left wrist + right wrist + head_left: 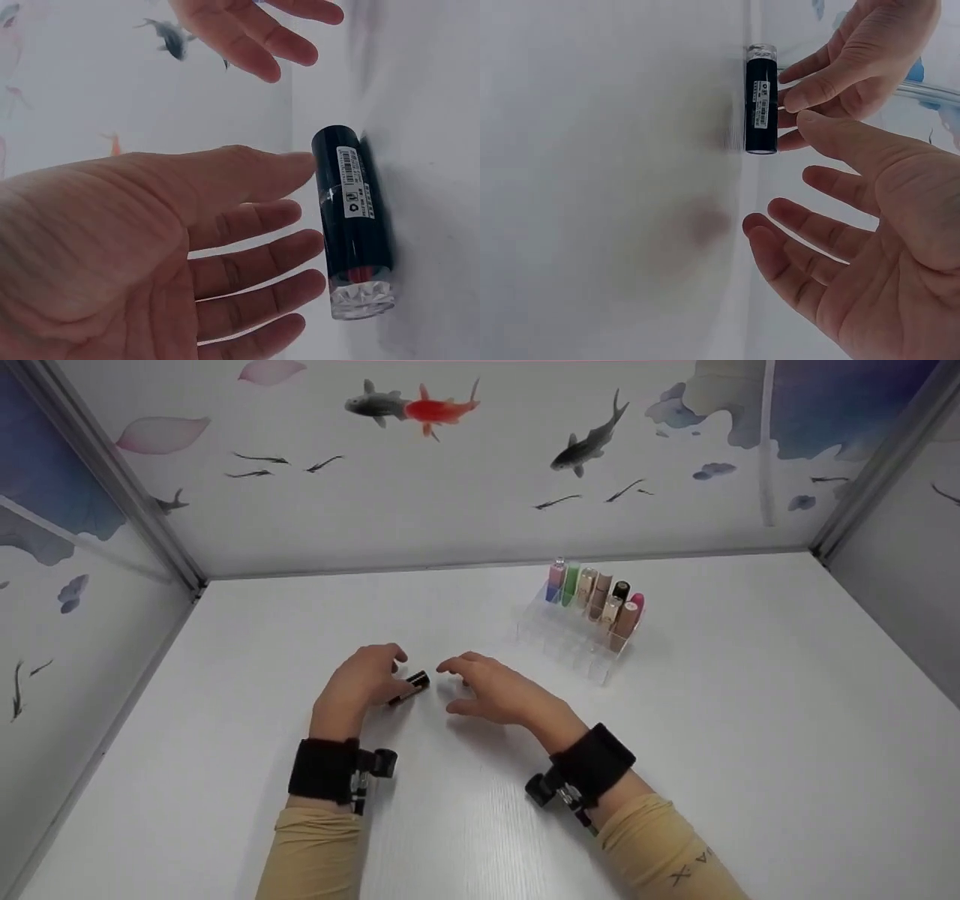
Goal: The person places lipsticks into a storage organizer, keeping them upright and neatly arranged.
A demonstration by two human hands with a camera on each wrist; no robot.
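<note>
A black lipstick tube point(410, 688) lies on its side on the white table. It has a white printed label and a clear faceted end, with a bit of red showing beside that end in the left wrist view. My left hand point(365, 681) is right at the lipstick point(352, 225), thumb tip by its dark end and the loosely bent fingers spread along its far side. To the right of the tube, my right hand point(499, 690) hovers low with fingers apart and nothing between them. In the right wrist view the lipstick point(761, 105) lies beyond my right thumb.
A clear stepped plastic holder point(559, 637) stands at the back right, with several lip-product tubes point(598, 592) upright in its rear and right slots. White panels printed with fish point(442, 411) enclose the table at the back and sides.
</note>
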